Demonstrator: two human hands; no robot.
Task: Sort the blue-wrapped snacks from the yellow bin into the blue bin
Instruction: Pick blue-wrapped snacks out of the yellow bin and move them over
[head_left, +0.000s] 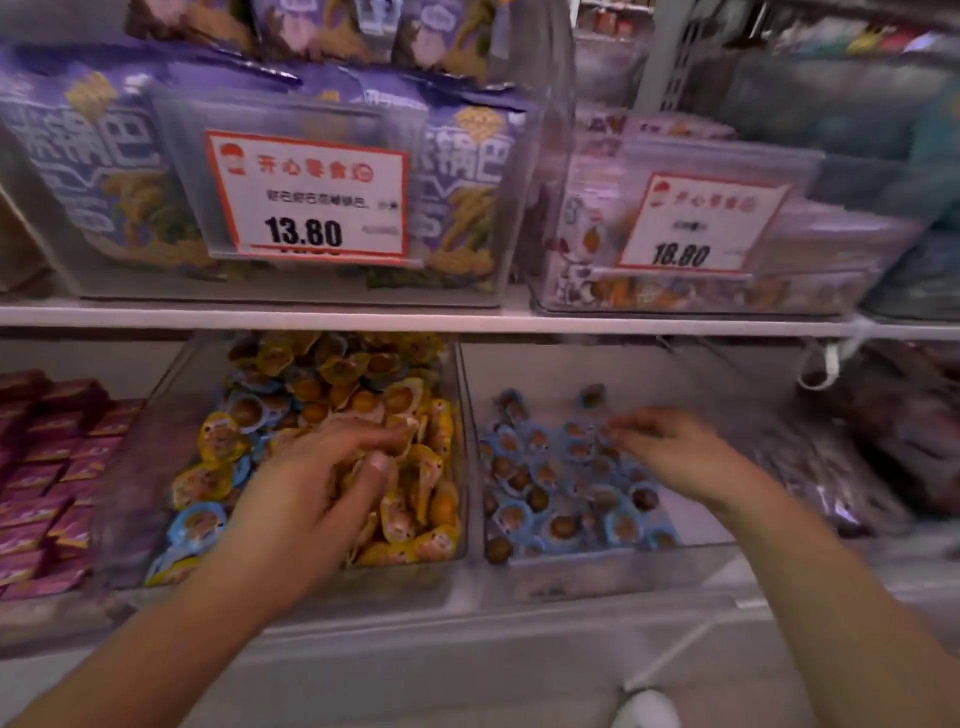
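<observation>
Both hands reached into clear plastic bins on the lower white shelf (467, 322). Our left hand (322, 483) dug among yellow-wrapped snacks (415, 467) in the yellow bin (457, 540), fingers curled, but blur kept us from telling whether it held anything. Blue-wrapped snacks (200, 522) lay at that bin's left side. Our right hand (670, 449) hovered over the blue bin (597, 571), fingertips pinched on something small and blurred.

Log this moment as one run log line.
left hand: digging in yellow bin | right hand: over blue bin | blue-wrapped snacks remain
</observation>
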